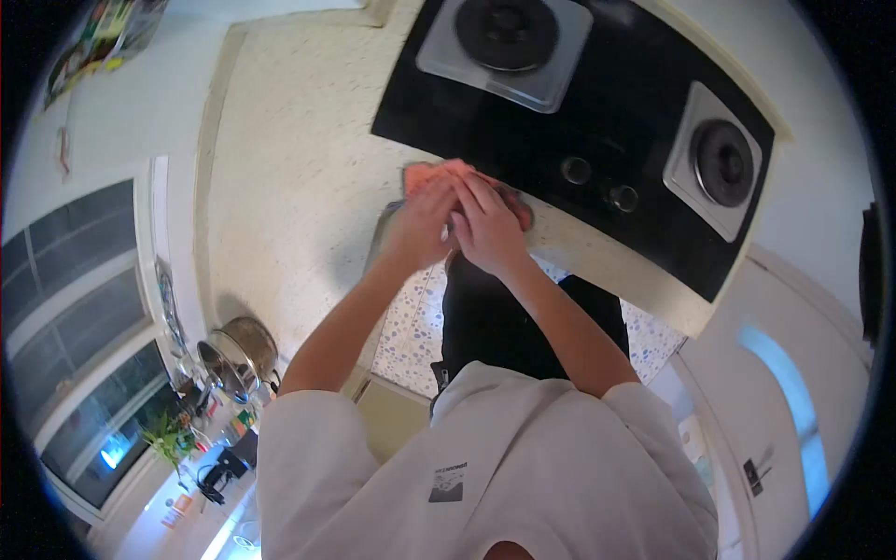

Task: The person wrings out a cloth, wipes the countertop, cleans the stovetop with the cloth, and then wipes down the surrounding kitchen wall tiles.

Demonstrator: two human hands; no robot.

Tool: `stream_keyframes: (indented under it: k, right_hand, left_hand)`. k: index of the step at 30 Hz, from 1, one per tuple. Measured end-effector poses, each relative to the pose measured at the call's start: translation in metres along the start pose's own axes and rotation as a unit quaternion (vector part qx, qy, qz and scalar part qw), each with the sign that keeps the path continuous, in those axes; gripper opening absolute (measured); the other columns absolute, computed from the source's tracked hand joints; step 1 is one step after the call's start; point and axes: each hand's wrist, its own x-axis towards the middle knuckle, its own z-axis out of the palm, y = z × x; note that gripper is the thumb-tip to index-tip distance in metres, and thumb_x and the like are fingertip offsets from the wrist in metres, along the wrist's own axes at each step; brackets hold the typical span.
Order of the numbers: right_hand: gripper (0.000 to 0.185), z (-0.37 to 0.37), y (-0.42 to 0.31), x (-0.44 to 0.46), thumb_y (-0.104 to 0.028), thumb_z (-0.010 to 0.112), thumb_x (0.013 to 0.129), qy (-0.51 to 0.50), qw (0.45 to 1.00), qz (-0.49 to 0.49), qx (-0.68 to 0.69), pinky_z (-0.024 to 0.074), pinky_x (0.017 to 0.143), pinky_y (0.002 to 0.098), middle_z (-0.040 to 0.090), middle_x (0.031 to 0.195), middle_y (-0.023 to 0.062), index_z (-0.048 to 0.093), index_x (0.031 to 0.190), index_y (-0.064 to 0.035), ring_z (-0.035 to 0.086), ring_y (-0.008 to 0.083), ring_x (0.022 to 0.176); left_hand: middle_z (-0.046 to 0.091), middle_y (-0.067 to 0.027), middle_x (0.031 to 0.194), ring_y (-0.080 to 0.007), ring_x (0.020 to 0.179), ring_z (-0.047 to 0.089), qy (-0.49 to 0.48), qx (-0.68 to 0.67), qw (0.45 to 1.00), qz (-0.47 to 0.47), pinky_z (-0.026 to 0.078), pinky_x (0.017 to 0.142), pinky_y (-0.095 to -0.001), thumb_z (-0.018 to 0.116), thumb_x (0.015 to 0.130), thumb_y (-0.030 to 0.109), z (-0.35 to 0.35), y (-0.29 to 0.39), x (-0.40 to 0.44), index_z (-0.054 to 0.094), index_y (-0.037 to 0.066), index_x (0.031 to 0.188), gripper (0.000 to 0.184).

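Both hands are together at the front edge of the pale countertop (289, 140), just below the black cooktop (597, 149). A red-orange cloth (425, 174) lies bunched under and between them. My left hand (425, 224) presses on the cloth's left part with its fingers pointing up and inward. My right hand (490, 229) rests beside it, fingers stretched over the cloth, whose darker right end shows past the fingers. The fingertips of the two hands nearly meet. A grey edge of something shows below the left wrist.
Two round burners sit on the cooktop, one at the top (507, 33) and one at the right (721, 163), with two knobs (576, 170) near its front. A metal pot (245, 345), a plant (170, 437) and a window are at the left. A door is at the right.
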Motion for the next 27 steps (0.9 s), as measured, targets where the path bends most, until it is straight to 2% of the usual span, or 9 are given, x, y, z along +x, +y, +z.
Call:
stream_keyframes:
  k: [2, 3, 6, 9, 10, 15, 16, 19, 27]
  right_hand:
    - [0.054, 0.039, -0.019, 0.047, -0.026, 0.060, 0.097, -0.014, 0.999, -0.039, 0.021, 0.0428, 0.114, 0.0453, 0.051, 0.148, 0.0229, 0.053, 0.144, 0.0015, 0.054, 0.0393, 0.134]
    - [0.054, 0.061, -0.031, 0.068, -0.028, 0.060, 0.098, -0.060, 0.997, -0.032, 0.039, 0.0429, 0.114, 0.0453, 0.052, 0.148, 0.0232, 0.054, 0.142, 0.0018, 0.054, 0.0394, 0.134]
    - [0.062, 0.094, -0.076, 0.101, -0.040, 0.060, 0.098, -0.158, 0.983, -0.013, 0.091, 0.0384, 0.118, 0.0460, 0.051, 0.151, 0.0230, 0.053, 0.143, 0.0020, 0.051, 0.0392, 0.138]
    - [0.068, 0.112, -0.073, 0.069, -0.044, 0.062, 0.096, -0.034, 0.995, -0.096, 0.013, 0.0345, 0.121, 0.0456, 0.052, 0.152, 0.0196, 0.053, 0.147, 0.0001, 0.050, 0.0354, 0.141]
    - [0.075, 0.103, -0.069, 0.058, -0.050, 0.064, 0.094, -0.044, 0.994, -0.095, 0.014, 0.0284, 0.124, 0.0474, 0.051, 0.154, 0.0188, 0.051, 0.149, -0.0006, 0.045, 0.0344, 0.145]
    - [0.081, 0.033, -0.031, -0.006, -0.054, 0.065, 0.092, -0.049, 0.997, -0.042, -0.047, 0.0218, 0.127, 0.0513, 0.048, 0.156, 0.0184, 0.049, 0.150, 0.0006, 0.036, 0.0347, 0.150]
    - [0.084, 0.017, -0.021, -0.023, -0.056, 0.064, 0.091, -0.048, 0.997, -0.026, -0.051, 0.0193, 0.127, 0.0524, 0.046, 0.157, 0.0188, 0.048, 0.150, 0.0012, 0.033, 0.0350, 0.152]
    - [0.087, -0.039, 0.013, -0.072, -0.057, 0.066, 0.089, -0.081, 0.990, 0.036, -0.110, 0.0190, 0.127, 0.0543, 0.043, 0.159, 0.0185, 0.047, 0.151, 0.0013, 0.031, 0.0364, 0.153]
    - [0.091, -0.174, 0.082, -0.208, -0.053, 0.065, 0.090, -0.070, 0.956, 0.216, -0.187, 0.0152, 0.127, 0.0576, 0.032, 0.166, 0.0194, 0.036, 0.158, 0.0000, 0.023, 0.0396, 0.156]
  left_hand:
    - [0.054, -0.0228, 0.147, -0.0399, 0.143, 0.045, 0.073, 0.068, 0.995, -0.011, 0.036, 0.119, -0.0479, 0.073, 0.080, 0.019, -0.015, -0.057, -0.017, 0.058, 0.000, 0.136, 0.062]
    - [0.056, -0.0226, 0.144, -0.0401, 0.141, 0.047, 0.105, 0.101, 0.989, -0.016, 0.038, 0.118, -0.0475, 0.075, 0.078, 0.020, -0.021, -0.079, -0.029, 0.061, 0.000, 0.132, 0.059]
    - [0.054, -0.0228, 0.148, -0.0422, 0.143, 0.044, 0.127, 0.011, 0.982, -0.139, 0.035, 0.119, -0.0512, 0.073, 0.080, 0.023, -0.046, -0.100, -0.053, 0.059, -0.002, 0.137, 0.064]
    - [0.048, -0.0235, 0.154, -0.0437, 0.148, 0.039, 0.130, 0.165, 0.972, -0.103, 0.031, 0.120, -0.0559, 0.068, 0.085, 0.025, -0.020, -0.110, -0.081, 0.053, -0.003, 0.145, 0.068]
    - [0.047, -0.0236, 0.156, -0.0439, 0.149, 0.037, 0.131, 0.165, 0.972, -0.105, 0.030, 0.121, -0.0569, 0.066, 0.086, 0.026, -0.012, -0.094, -0.079, 0.051, -0.004, 0.147, 0.069]
    - [0.043, -0.0242, 0.159, -0.0440, 0.153, 0.030, 0.130, 0.156, 0.974, -0.098, 0.024, 0.124, -0.0576, 0.061, 0.090, 0.031, 0.047, -0.014, -0.060, 0.044, -0.004, 0.153, 0.074]
    - [0.044, -0.0221, 0.159, -0.0414, 0.154, 0.031, 0.191, 0.078, 0.977, -0.056, 0.021, 0.125, -0.0563, 0.063, 0.089, 0.036, 0.069, -0.003, -0.047, 0.045, -0.003, 0.153, 0.077]
    - [0.045, -0.0191, 0.159, -0.0378, 0.154, 0.032, 0.101, 0.122, 0.985, -0.068, 0.021, 0.126, -0.0543, 0.063, 0.088, 0.038, 0.089, 0.067, -0.028, 0.047, -0.001, 0.151, 0.076]
    - [0.047, -0.0158, 0.159, -0.0333, 0.151, 0.038, 0.034, 0.047, 0.991, 0.124, 0.024, 0.125, -0.0513, 0.062, 0.086, 0.037, 0.187, 0.213, 0.034, 0.052, 0.002, 0.149, 0.073]
